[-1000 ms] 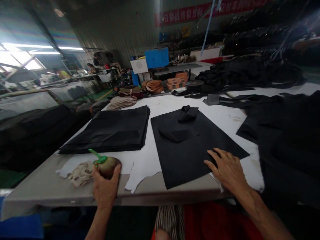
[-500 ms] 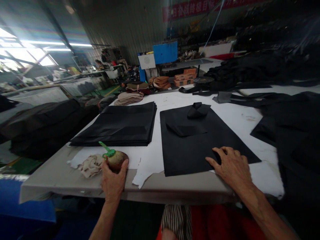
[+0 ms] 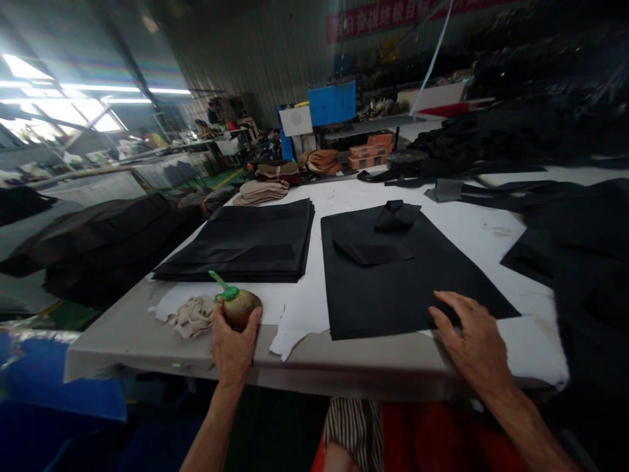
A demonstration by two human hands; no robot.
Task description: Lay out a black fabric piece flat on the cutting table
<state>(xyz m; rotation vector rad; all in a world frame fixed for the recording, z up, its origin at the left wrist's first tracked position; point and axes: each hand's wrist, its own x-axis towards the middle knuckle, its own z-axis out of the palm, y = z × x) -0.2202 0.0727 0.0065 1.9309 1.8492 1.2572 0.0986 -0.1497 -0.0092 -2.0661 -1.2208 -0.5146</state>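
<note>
My left hand [image 3: 232,344] is wrapped round a squat, brownish squeeze bottle [image 3: 243,307] with a green cap and a green nozzle pointing up to the left. Beside it lies a crumpled beige cloth [image 3: 192,316]. Over the right front part of a black sheet [image 3: 383,292] is my right hand [image 3: 474,337], its thumb and fingers apart, with nothing seen in it. Whether its fingertips touch the sheet I cannot tell. Two smaller black pieces, one flat [image 3: 376,251] and one folded [image 3: 394,216], rest on the sheet.
A stack of black sheets [image 3: 246,239] lies on the left of the table [image 3: 191,354]. White paper [image 3: 302,311] with a torn front edge covers much of the tabletop. Folded beige pieces [image 3: 260,191] and orange boxes [image 3: 368,156] stand at the back. Black material [image 3: 584,262] is heaped on the right.
The view has shifted slightly, so the table sits further right in it. My right hand has moved a little right over the sheet, its fingers closer together. My left hand keeps the bottle.
</note>
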